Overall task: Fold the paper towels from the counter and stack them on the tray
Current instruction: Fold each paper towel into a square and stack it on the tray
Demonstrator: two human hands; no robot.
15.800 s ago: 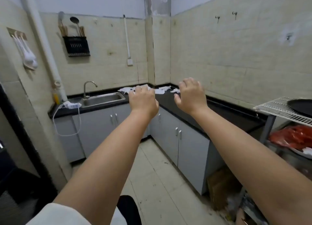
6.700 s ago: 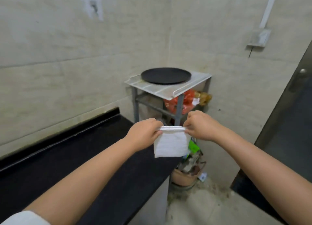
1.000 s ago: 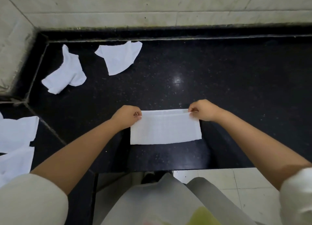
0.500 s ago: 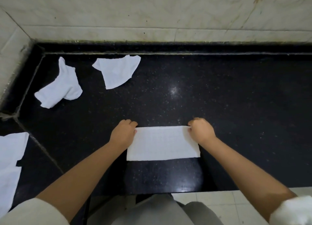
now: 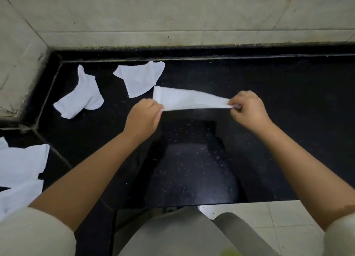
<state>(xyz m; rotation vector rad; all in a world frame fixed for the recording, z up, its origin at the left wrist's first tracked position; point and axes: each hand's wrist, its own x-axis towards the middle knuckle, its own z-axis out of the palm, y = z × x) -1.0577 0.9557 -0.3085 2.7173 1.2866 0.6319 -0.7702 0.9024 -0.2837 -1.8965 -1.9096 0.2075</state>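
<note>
Both hands hold one folded paper towel [image 5: 189, 100] up off the black bench [image 5: 288, 105], stretched between them as a long narrow strip. The left hand [image 5: 143, 117] has its fingers [image 5: 160, 109] closed on the strip's near left corner, and the right hand [image 5: 247, 109] has its fingers [image 5: 235, 107] pinched shut on the right end, where the paper narrows to a thin edge. The strip's far left corner stands free and reaches up just beside a loose towel [image 5: 141, 77] that lies flat near the back of the bench. Further left, a crumpled towel [image 5: 81, 96] lies near the corner where the bench meets the tiled wall [image 5: 172, 15]. At the left edge of the view more loose towels [image 5: 21, 169] lie spread on the adjoining stretch of bench, overlapping one another, well apart from the hands. The bench top below the held strip is bare and shiny, with a dull reflection near its front edge. Both forearms reach forward from pale short sleeves [image 5: 34, 234], and pale floor tiles [image 5: 259, 215] show beneath the front edge of the bench on the right. The person's light grey clothing [image 5: 172, 234] fills the bottom middle of the view.
</note>
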